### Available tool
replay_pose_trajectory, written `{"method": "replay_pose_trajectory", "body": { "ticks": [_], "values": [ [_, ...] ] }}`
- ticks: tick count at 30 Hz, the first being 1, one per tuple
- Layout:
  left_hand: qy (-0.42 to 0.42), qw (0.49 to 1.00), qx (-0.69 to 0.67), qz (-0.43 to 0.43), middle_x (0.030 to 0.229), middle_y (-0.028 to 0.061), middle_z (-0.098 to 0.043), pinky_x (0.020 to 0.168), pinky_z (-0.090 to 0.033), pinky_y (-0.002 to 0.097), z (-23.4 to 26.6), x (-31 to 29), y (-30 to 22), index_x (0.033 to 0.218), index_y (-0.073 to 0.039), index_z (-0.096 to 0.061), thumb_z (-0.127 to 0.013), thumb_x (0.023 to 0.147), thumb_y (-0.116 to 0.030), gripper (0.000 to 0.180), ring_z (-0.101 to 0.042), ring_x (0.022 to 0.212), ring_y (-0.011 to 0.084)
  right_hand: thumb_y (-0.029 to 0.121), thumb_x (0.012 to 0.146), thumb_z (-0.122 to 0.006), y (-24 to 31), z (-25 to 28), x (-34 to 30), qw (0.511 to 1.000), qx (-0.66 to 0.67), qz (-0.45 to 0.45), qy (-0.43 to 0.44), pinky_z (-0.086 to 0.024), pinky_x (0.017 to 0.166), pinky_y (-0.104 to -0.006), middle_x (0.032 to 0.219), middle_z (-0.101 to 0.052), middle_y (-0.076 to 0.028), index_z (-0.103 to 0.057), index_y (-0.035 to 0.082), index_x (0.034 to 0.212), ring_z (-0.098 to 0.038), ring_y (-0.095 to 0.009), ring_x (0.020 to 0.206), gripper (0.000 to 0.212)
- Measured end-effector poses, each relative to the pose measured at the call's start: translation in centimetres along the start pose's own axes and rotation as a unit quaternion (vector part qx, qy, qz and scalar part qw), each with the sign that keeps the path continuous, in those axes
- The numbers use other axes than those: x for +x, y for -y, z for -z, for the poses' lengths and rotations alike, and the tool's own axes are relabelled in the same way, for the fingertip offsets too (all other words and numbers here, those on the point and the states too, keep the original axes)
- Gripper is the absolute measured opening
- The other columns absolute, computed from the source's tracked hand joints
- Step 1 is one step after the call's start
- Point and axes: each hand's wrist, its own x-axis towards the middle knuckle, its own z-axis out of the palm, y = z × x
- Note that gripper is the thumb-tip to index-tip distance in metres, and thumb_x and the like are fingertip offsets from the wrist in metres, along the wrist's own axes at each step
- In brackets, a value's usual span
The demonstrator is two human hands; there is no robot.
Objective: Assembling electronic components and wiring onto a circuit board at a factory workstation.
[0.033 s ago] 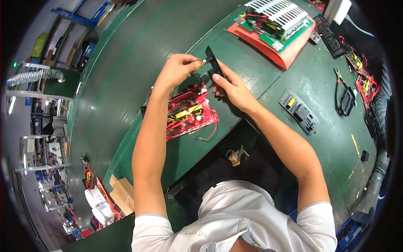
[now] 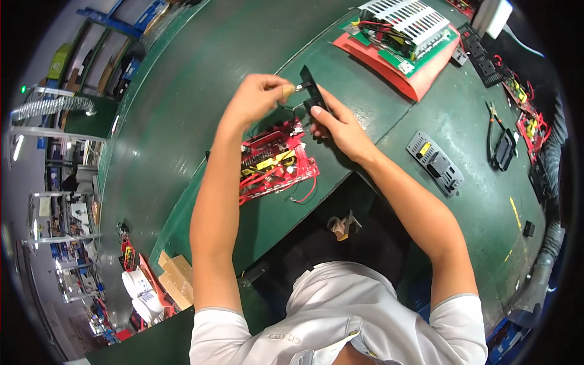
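The right hand [image 2: 345,129] grips a flat black panel [image 2: 314,92], apparently part-wired and separate from the red circuit-board assembly [image 2: 275,163], while the left hand [image 2: 250,99] works beside it, grip indeterminate.

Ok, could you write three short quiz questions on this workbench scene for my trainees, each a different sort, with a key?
1. Multiple choice: which one holds the lower end of the black panel? A: left; B: right.
2. True or false: the red circuit board lies to the left of the pliers.
3. Short answer: what colour is the small block on the grey panel?

Key: 1. B, the right hand. 2. True. 3. Yellow.
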Motion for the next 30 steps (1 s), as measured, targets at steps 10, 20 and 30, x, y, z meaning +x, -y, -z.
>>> {"method": "replay_pose_trajectory", "body": {
  "ticks": [10,20,30],
  "values": [
    [0.074,0.971,0.228,-0.018,0.106,0.0102,-0.073,0.089,-0.05,0.0329,4.2,-0.2,3.4,0.115,0.002,-0.07,-0.069,0.089,-0.021,0.034,-0.065,0.096,0.0182,0.023,0.1,-0.058,-0.8,0.8,0.7,0.997,0.07,0.002,-0.008,-0.05,0.073,-0.0242,0.099,-0.058,-0.001,-0.042,0.007,0.148,-0.06,-0.01,0.083,0.053],
    [-0.016,0.994,-0.044,0.1,0.093,0.0013,-0.069,0.072,-0.046,0.0236,7.5,-3.9,4.3,0.109,-0.001,-0.072,-0.07,0.092,-0.018,0.024,-0.059,0.082,0.0078,0.026,0.101,-0.057,-0.3,0.8,0.7,0.998,0.057,-0.004,-0.013,-0.049,0.074,-0.0242,0.096,-0.056,0.0,-0.048,0.003,0.141,-0.058,-0.01,0.082,0.047],
    [-0.217,0.923,0.251,-0.196,0.083,0.0091,-0.067,0.069,-0.049,0.0304,2.3,-5.4,2.4,0.095,-0.003,-0.073,-0.071,0.086,-0.012,0.013,-0.065,0.074,0.02,0.026,0.1,-0.058,-0.8,1.0,0.9,0.998,0.068,-0.014,-0.009,-0.051,0.075,-0.0254,0.1,-0.058,-0.002,-0.049,0.002,0.138,-0.061,-0.011,0.083,0.045]
  ]
}}
